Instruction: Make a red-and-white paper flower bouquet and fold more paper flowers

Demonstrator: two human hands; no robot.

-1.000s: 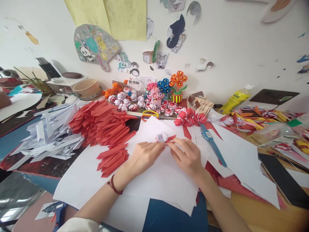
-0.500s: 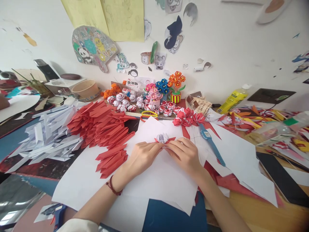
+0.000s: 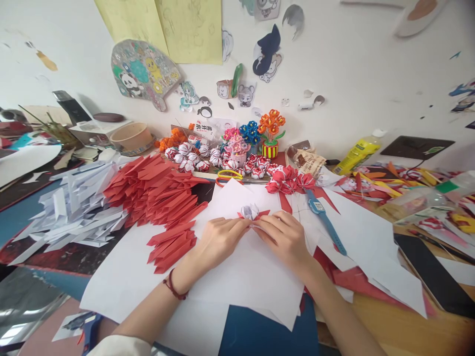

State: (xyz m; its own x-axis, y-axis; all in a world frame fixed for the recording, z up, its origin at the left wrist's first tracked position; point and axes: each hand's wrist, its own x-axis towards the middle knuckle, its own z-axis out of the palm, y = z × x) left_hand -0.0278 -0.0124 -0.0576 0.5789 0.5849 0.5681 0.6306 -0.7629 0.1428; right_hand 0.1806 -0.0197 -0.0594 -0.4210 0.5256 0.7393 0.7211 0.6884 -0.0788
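Observation:
Both hands meet over white paper sheets (image 3: 260, 277) at the centre. Between their fingertips is a small paper flower (image 3: 250, 211), with a white folded top and red paper points sticking out left and right. My left hand (image 3: 222, 240) pinches its near left side, fingers closed. On the near right side, my right hand (image 3: 284, 237) grips it with fingers bent together. The fingers hide the flower's underside. Left of my left hand lie folded red paper strips (image 3: 156, 190), and beyond them folded white strips (image 3: 79, 207).
Finished red and white paper flowers (image 3: 258, 172) line the back, near a striped pot (image 3: 269, 149) of orange flowers. A blue watch (image 3: 326, 222), a black phone (image 3: 436, 274) and a yellow bottle (image 3: 358, 152) are on the right. Blue-handled scissors (image 3: 91, 332) lie at lower left.

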